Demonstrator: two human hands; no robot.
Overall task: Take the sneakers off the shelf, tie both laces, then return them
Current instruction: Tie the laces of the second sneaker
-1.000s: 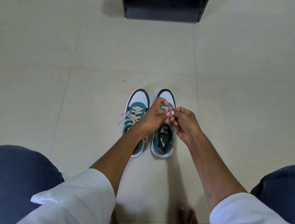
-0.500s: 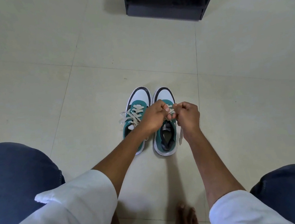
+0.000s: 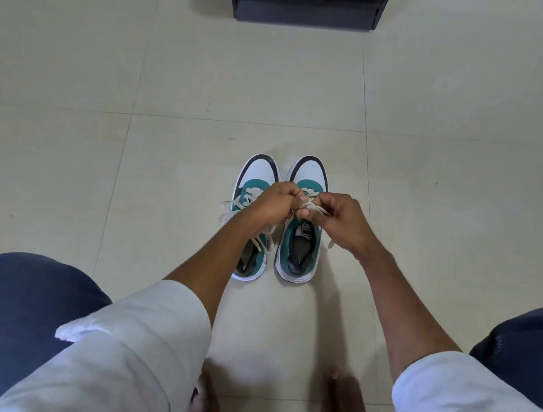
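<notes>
Two white, teal and black sneakers stand side by side on the floor, toes pointing away from me. The left sneaker point(image 3: 256, 176) shows a tied cream bow point(image 3: 231, 210) on its left side. Over the right sneaker point(image 3: 301, 249), my left hand point(image 3: 271, 205) and my right hand point(image 3: 341, 221) meet, both pinching its cream lace point(image 3: 309, 204) between thumb and fingers. One loose lace end point(image 3: 329, 243) hangs below my right wrist. The right sneaker's eyelets are mostly hidden by my hands.
A black shelf unit point(image 3: 309, 6) stands on the floor at the top of the view, beyond the sneakers. My knees in dark trousers sit at the lower left point(image 3: 28, 306) and lower right point(image 3: 534, 347). My bare feet point(image 3: 204, 406) rest near the bottom edge. Pale floor tiles surround the shoes.
My hands stayed together over the right sneaker, working its lace; the fingers of my right hand shifted and now pinch a loop. The view tilted slightly.
</notes>
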